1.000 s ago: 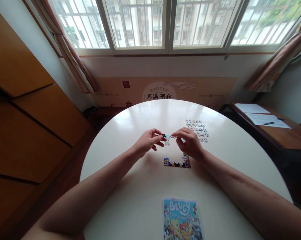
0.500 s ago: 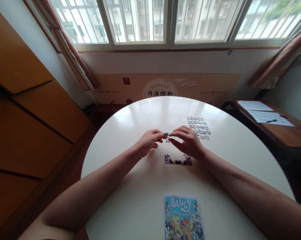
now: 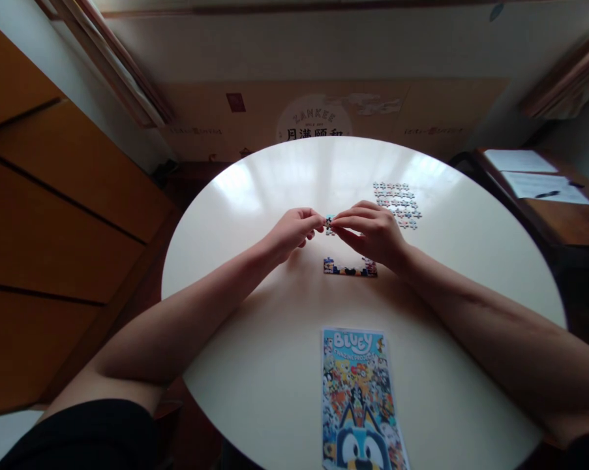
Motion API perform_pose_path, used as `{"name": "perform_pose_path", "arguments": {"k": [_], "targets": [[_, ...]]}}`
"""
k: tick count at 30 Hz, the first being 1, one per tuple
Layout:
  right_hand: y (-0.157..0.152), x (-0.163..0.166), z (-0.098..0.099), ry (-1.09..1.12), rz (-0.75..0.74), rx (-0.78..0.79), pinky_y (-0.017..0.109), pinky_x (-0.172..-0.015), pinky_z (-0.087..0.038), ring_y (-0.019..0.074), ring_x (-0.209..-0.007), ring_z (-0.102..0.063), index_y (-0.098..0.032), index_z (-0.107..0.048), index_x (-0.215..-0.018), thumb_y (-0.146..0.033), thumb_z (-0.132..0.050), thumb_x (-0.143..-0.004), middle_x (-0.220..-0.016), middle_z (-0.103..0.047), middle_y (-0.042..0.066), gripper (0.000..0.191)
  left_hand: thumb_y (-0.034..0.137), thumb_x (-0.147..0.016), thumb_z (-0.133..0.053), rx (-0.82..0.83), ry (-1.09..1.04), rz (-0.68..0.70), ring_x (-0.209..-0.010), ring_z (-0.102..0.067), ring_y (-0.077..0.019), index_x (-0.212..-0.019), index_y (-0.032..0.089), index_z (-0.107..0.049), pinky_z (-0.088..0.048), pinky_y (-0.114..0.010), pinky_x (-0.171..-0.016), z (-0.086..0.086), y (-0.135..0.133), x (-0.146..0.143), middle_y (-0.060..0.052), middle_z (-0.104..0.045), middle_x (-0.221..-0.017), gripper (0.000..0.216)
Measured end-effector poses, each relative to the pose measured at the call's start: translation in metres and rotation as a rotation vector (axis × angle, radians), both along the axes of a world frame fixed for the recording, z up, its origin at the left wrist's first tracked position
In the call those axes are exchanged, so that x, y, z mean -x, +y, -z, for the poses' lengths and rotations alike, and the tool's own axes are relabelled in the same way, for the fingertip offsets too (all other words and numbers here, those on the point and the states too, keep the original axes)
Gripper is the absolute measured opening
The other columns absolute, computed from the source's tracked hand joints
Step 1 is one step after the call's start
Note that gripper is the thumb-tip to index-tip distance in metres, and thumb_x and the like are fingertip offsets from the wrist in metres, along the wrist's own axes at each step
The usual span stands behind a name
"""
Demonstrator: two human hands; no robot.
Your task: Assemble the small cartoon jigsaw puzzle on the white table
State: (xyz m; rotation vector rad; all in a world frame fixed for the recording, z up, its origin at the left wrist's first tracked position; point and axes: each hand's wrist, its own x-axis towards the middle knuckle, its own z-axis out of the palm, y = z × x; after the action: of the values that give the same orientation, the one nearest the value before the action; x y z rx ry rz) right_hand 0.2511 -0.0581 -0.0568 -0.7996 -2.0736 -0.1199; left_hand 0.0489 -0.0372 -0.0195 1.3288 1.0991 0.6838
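Observation:
Over the middle of a round white table (image 3: 274, 339), my left hand (image 3: 294, 232) and my right hand (image 3: 372, 232) meet fingertip to fingertip. Both pinch a small jigsaw piece (image 3: 329, 222) between them, just above the table top. A short joined strip of puzzle pieces (image 3: 349, 267) lies flat right below my right hand. Several loose pieces (image 3: 396, 202) are spread in rows to the right of my right hand. A printed Bluey picture sheet (image 3: 360, 398) lies at the near edge.
A wooden cabinet (image 3: 54, 228) stands to the left of the table. At the right is a brown side table (image 3: 558, 209) with papers (image 3: 539, 179) and a pen on it. A flat cardboard panel with printing (image 3: 318, 121) leans against the wall behind.
My two hands have come together until their fingertips meet on the small piece. The camera has tilted down, so the windows have left the view and more of the picture sheet shows.

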Motion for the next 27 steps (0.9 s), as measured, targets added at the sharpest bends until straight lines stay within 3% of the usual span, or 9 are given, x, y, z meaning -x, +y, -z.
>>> {"name": "perform_pose_path", "arguments": {"k": [4,8,10,12,20,27], "targets": [[0.001,-0.002,0.000,0.002,-0.015,0.032,0.036,-0.075,-0.058,0.0193,-0.081,-0.070,-0.027,-0.078,-0.092,-0.024,-0.070,-0.090,-0.094,-0.080,0.000,0.009,0.020,-0.083,-0.063,-0.156,0.123,0.042,-0.055,-0.041,-0.0080,-0.071,0.015,-0.061,-0.030,-0.023,-0.050,0.003,0.003,0.003,-0.001,-0.059,-0.068,0.013],[0.004,-0.008,-0.001,-0.011,-0.017,0.052,0.036,-0.075,-0.058,0.0193,-0.081,-0.070,-0.026,-0.078,-0.091,-0.023,-0.069,-0.090,-0.093,-0.080,0.000,0.010,0.031,-0.088,-0.064,-0.596,0.380,0.068,-0.060,-0.050,-0.0118,-0.078,0.016,-0.070,-0.039,-0.026,-0.057,0.009,0.013,0.016,-0.002,-0.064,-0.070,0.020],[0.006,-0.012,0.000,-0.034,-0.002,0.076,0.036,-0.075,-0.058,0.0195,-0.081,-0.070,-0.026,-0.078,-0.091,-0.023,-0.067,-0.091,-0.092,-0.080,0.000,0.011,0.028,-0.088,-0.064,-0.823,0.467,0.087,-0.064,-0.053,-0.0129,-0.087,0.017,-0.075,-0.044,-0.028,-0.062,0.013,0.020,0.024,-0.004,-0.069,-0.080,0.015],[0.008,-0.015,0.001,-0.055,0.019,0.103,0.036,-0.075,-0.058,0.0199,-0.081,-0.070,-0.026,-0.079,-0.091,-0.024,-0.067,-0.092,-0.091,-0.080,0.001,0.012,0.022,-0.088,-0.063,-0.940,0.496,0.122,-0.067,-0.057,-0.0135,-0.095,0.020,-0.078,-0.048,-0.029,-0.066,0.018,0.027,0.031,-0.005,-0.071,-0.089,0.016],[0.009,-0.014,0.010,-0.192,0.001,0.217,0.035,-0.075,-0.057,0.0197,-0.083,-0.069,-0.027,-0.079,-0.092,-0.026,-0.064,-0.093,-0.095,-0.079,-0.001,0.015,0.013,-0.088,-0.059,-1.082,0.575,0.277,-0.091,-0.062,-0.0204,-0.105,0.028,-0.080,-0.052,-0.034,-0.078,0.032,0.029,0.031,-0.007,-0.069,-0.100,0.031],[0.006,-0.007,0.011,-0.285,-0.003,0.236,0.033,-0.073,-0.054,0.0180,-0.083,-0.069,-0.029,-0.078,-0.094,-0.029,-0.059,-0.098,-0.098,-0.079,0.000,0.019,0.016,-0.092,-0.059,-1.143,0.663,0.351,-0.095,-0.059,-0.0213,-0.110,0.034,-0.079,-0.051,-0.037,-0.088,0.039,0.030,0.027,-0.007,-0.068,-0.106,0.032]]}}
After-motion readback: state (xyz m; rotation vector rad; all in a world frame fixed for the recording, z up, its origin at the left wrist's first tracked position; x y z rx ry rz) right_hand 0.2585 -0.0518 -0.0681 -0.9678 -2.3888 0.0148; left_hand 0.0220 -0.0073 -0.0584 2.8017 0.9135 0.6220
